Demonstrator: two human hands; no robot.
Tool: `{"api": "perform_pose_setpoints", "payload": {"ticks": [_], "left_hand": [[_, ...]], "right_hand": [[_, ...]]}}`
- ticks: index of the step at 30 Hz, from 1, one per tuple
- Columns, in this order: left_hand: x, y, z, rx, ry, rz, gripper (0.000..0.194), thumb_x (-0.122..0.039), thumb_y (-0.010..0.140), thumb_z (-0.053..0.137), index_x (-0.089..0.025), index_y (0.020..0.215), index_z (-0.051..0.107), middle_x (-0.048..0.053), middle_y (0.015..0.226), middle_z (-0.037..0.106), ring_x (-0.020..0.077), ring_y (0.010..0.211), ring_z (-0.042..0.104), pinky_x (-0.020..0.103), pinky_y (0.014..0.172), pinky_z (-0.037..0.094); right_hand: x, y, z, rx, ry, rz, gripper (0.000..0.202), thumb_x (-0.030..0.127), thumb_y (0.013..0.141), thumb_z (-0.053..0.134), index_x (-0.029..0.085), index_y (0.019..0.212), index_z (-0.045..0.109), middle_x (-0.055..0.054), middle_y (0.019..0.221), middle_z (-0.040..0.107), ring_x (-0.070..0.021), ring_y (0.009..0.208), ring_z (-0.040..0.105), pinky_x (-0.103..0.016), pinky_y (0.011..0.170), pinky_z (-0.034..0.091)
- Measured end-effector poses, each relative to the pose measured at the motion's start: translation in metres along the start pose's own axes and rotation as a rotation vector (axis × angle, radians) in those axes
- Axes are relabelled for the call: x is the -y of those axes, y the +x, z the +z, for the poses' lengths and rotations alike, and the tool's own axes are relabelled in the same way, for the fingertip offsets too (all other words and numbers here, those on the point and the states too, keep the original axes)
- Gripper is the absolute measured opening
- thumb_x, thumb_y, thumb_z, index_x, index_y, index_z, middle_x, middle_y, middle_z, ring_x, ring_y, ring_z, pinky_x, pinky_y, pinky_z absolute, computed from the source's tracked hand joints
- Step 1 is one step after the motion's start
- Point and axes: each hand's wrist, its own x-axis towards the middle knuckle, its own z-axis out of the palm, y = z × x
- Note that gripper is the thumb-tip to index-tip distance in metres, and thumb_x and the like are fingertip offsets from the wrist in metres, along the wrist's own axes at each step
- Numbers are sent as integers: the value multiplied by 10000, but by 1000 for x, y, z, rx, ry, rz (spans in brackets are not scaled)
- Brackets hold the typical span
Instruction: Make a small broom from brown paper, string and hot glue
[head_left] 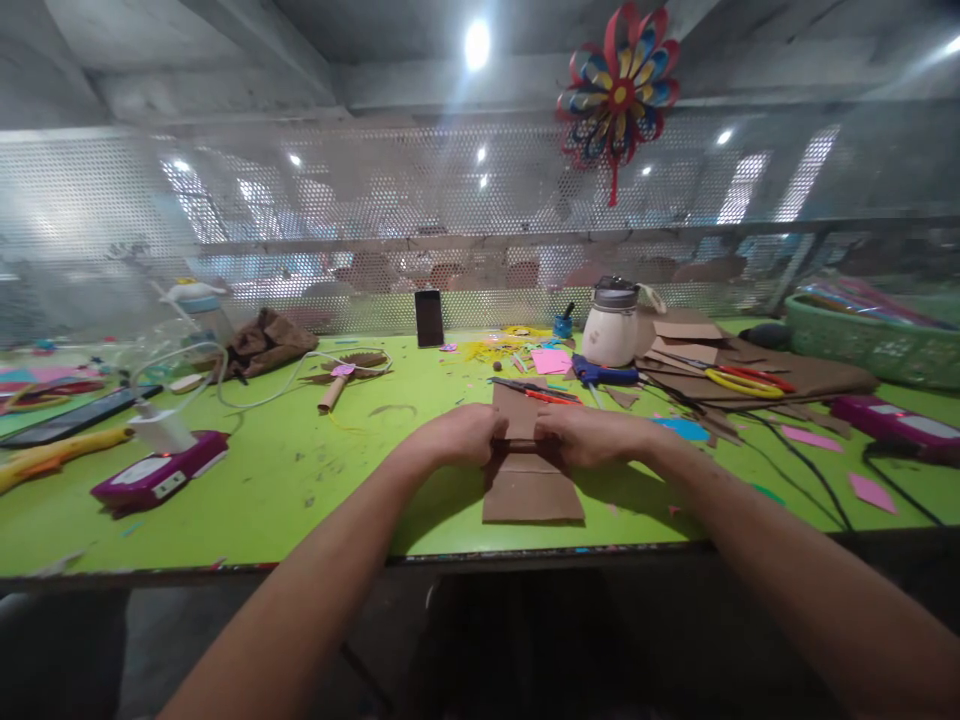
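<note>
A strip of brown cardboard (532, 497) lies on the green table (255, 510) near its front edge, with a raised fold or roll across its middle. My left hand (477, 434) is closed on the left end of that fold. At the right end my right hand (574, 434) pinches it, fingers curled. Just beyond my hands, scissors with red handles (541, 396) rest over the far part of the cardboard. A blue glue gun (604, 373) lies behind my right hand.
Purple power strips (161, 470) sit left and right, with cables across the table. At the back are a phone (430, 318), a white jar (611, 330) and a paper piece with a rolled stem (336, 390). Brown sheets, yellow-handled scissors (742, 383) and a green basket (877, 345) are at right.
</note>
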Motion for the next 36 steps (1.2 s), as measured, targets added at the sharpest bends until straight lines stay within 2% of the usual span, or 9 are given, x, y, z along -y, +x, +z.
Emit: {"api": "perform_pose_setpoints", "payload": {"ticks": [3, 6, 12, 17, 21, 24, 27, 30, 36], "left_hand": [[1, 0, 0, -19, -14, -12, 105, -188, 671, 496, -177, 715, 591, 41, 665, 593, 138, 553, 455, 260, 495, 261], [2, -2, -2, -90, -75, -10, 103, -223, 667, 518, -176, 715, 596, 29, 643, 583, 135, 548, 450, 257, 493, 251], [7, -5, -11, -99, -303, 13, 121, -236, 702, 525, -156, 746, 603, -2, 641, 549, 118, 570, 450, 240, 513, 278], [11, -6, -17, -55, -544, 59, 406, -455, 860, 402, -139, 698, 598, -12, 604, 490, 111, 573, 404, 237, 532, 296], [11, -7, -14, -27, -784, 69, 422, -497, 860, 423, -141, 785, 638, 13, 709, 580, 135, 672, 474, 238, 599, 367], [9, -6, -10, -5, -958, 70, 360, -463, 842, 497, -141, 874, 653, 33, 813, 631, 143, 744, 520, 253, 674, 404], [9, -5, -6, 12, -1073, 65, 331, -440, 834, 532, -132, 881, 643, 31, 796, 629, 122, 697, 526, 254, 661, 404], [9, -4, -5, 46, -1106, 74, 333, -448, 829, 542, -128, 871, 628, 16, 693, 599, 104, 595, 510, 246, 590, 389], [8, -3, -8, 10, -1024, 76, 333, -459, 841, 522, -135, 820, 595, 12, 618, 588, 97, 523, 501, 241, 538, 376]], "right_hand": [[1, 0, -1, -37, -2, -29, 135, 173, 776, 529, 176, 864, 632, -51, 858, 621, -149, 714, 522, -222, 598, 358], [0, 3, 3, -75, -4, 19, 145, 278, 825, 540, 181, 846, 645, -44, 791, 625, -146, 664, 512, -232, 569, 332], [-9, 9, 8, -277, -37, -40, 149, 186, 839, 523, 181, 838, 671, -58, 837, 612, -163, 753, 517, -253, 645, 351], [-2, 11, 10, -440, -157, -48, 229, 157, 878, 464, 162, 935, 686, -76, 819, 604, -167, 744, 510, -267, 659, 363], [10, 11, 12, -505, -246, -115, 240, 180, 894, 461, 161, 1017, 666, -68, 799, 572, -170, 742, 479, -282, 673, 370], [12, 12, 12, -567, -262, -169, 207, 180, 889, 473, 153, 948, 670, -55, 763, 546, -160, 718, 462, -280, 659, 374], [10, 13, 12, -632, -141, -186, 191, 204, 887, 484, 160, 875, 669, -58, 784, 548, -158, 738, 488, -284, 677, 394], [7, 13, 10, -635, 65, -174, 162, 257, 863, 535, 178, 918, 666, -65, 844, 584, -162, 786, 528, -286, 709, 419], [1, 11, 4, -563, 407, 66, 245, 351, 848, 531, 162, 932, 662, -54, 840, 648, -147, 752, 556, -254, 650, 411]]}}
